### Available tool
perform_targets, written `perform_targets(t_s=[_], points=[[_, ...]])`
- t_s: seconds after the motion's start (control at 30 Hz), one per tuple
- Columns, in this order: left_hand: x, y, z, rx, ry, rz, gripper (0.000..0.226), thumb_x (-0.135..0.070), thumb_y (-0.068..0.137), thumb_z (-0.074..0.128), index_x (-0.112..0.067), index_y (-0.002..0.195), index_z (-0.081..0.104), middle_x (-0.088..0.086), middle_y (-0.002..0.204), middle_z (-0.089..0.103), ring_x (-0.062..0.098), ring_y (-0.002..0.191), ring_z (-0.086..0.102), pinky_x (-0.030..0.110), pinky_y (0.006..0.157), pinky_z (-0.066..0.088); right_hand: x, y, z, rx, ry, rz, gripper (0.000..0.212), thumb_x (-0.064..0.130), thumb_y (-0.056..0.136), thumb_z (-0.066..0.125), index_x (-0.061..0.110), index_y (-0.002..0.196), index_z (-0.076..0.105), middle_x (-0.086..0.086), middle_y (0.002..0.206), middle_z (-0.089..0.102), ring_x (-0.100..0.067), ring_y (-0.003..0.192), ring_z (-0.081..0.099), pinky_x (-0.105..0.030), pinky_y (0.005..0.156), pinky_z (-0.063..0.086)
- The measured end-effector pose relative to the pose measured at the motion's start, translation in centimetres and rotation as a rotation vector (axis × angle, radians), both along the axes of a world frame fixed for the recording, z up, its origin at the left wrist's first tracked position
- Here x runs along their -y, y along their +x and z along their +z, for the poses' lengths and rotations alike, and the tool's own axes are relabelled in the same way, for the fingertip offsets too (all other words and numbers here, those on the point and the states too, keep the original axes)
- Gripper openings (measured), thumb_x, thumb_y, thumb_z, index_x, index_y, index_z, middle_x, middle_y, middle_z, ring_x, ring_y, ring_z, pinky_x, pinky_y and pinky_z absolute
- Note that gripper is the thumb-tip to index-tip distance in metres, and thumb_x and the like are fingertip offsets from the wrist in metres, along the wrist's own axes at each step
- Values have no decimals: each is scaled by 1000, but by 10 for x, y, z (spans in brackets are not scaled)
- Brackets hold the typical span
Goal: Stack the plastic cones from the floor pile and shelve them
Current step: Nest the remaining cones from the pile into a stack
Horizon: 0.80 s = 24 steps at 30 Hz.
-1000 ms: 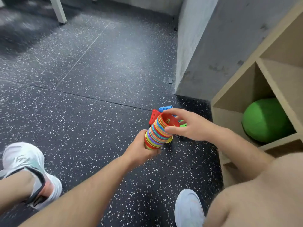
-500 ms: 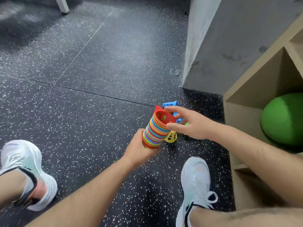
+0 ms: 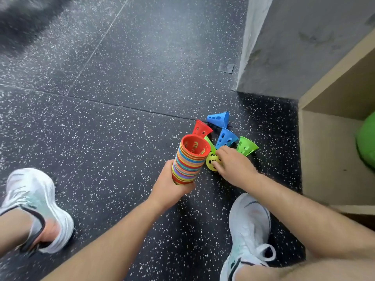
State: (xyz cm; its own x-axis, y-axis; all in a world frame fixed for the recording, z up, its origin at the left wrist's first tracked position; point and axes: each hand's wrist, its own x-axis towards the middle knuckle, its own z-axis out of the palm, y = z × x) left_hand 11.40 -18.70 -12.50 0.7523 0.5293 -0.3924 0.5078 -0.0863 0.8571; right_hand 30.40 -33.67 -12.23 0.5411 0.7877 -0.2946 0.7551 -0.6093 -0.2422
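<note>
Spotter: Hands first, then work outward. What is nearest you?

Operator: Nearest are two white shoes, the left shoe [image 3: 36,207] and the right shoe [image 3: 249,230], both planted on the speckled black floor [image 3: 101,122]. Between them my left hand [image 3: 172,189] has its fingers wrapped round the lower end of the stack of cones [image 3: 190,161]. I see the stack tilted away from me, with its red mouth open to the camera.

Spotter: And the other hand?

Operator: My right hand [image 3: 235,167] is just right of the stack. Its fingers are curled in, pinching a yellow cone [image 3: 212,160] at the near edge of the floor pile.

Spotter: What remains in that pile?

Operator: Just behind it I make out a lime cone [image 3: 210,144], mostly hidden by the stack. Past that come a red cone [image 3: 200,128], a near blue cone [image 3: 225,138] and a green cone [image 3: 245,147], with a far blue cone [image 3: 218,118] last. All are tipped over and bunched close together.

Spotter: Where's the shelf?

Operator: The wooden shelf [image 3: 328,151] stands to the right of the pile, and a green ball [image 3: 366,140] sits in its open compartment. A grey wall [image 3: 294,47] rises beyond.
</note>
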Motion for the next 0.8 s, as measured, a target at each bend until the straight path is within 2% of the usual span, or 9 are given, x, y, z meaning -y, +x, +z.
perform_targets(t_s=[0.1,0.23,0.33,0.43,0.5,0.57,0.67,0.73,0.8], points=[[6,-1,-4,11,-2,8,52,-9,74,85,-24,111,53,0,98,69,0,74,61,21,67,53,-1,-1,-1,-45,20,-76,30,44,98,54,16,102,45,0,100,49,-22,87,51,-34,67,39],[-1,0,-14,20,-15,8,54,-10,76,86,-25,115,51,-1,97,70,-2,71,62,21,65,51,0,0,3,-125,16,-175,36,39,89,68,16,96,41,0,94,48,-22,83,48,-32,68,36],[-7,2,-20,24,-44,8,53,-10,75,86,-26,113,52,-4,87,67,0,66,60,23,66,48,3,-1,2,-197,-4,-173,45,34,84,70,16,116,45,-1,104,52,-24,98,49,-34,77,43],[-10,1,-25,28,-63,25,56,-11,73,87,-19,117,53,-3,85,66,4,66,59,26,67,49,9,-3,-2,-230,-42,-112,67,32,86,65,20,145,36,-3,120,53,-27,115,45,-38,93,47],[-10,-1,-28,14,-66,43,59,-13,73,88,-17,119,52,-2,85,66,5,68,60,28,68,49,11,1,-2,-240,-87,-103,68,36,86,64,23,147,36,-4,127,51,-27,120,44,-38,97,46],[-10,-3,-30,1,-65,61,61,-18,71,90,-17,118,52,0,88,68,7,70,61,30,70,50,10,9,5,-247,-77,-123,59,39,84,66,23,137,45,-4,123,52,-25,116,49,-36,92,47],[-7,-5,-32,-13,-67,71,64,-27,67,91,-19,117,52,1,89,68,10,71,60,37,72,50,2,22,32,-305,126,-255,43,45,81,71,23,112,53,0,106,56,-19,94,56,-34,76,45],[-1,-6,-29,-2,-70,92,66,-26,67,91,-24,119,50,2,95,69,9,73,62,35,73,50,-5,31,54,-337,313,-367,41,51,77,74,24,99,52,3,98,59,-17,86,59,-36,75,50],[4,-7,-25,13,-58,109,67,-25,67,90,-26,120,49,0,101,69,6,77,64,31,74,52,-10,37,74,-331,497,-430,44,57,72,73,23,92,52,3,97,63,-18,86,63,-42,79,54]])
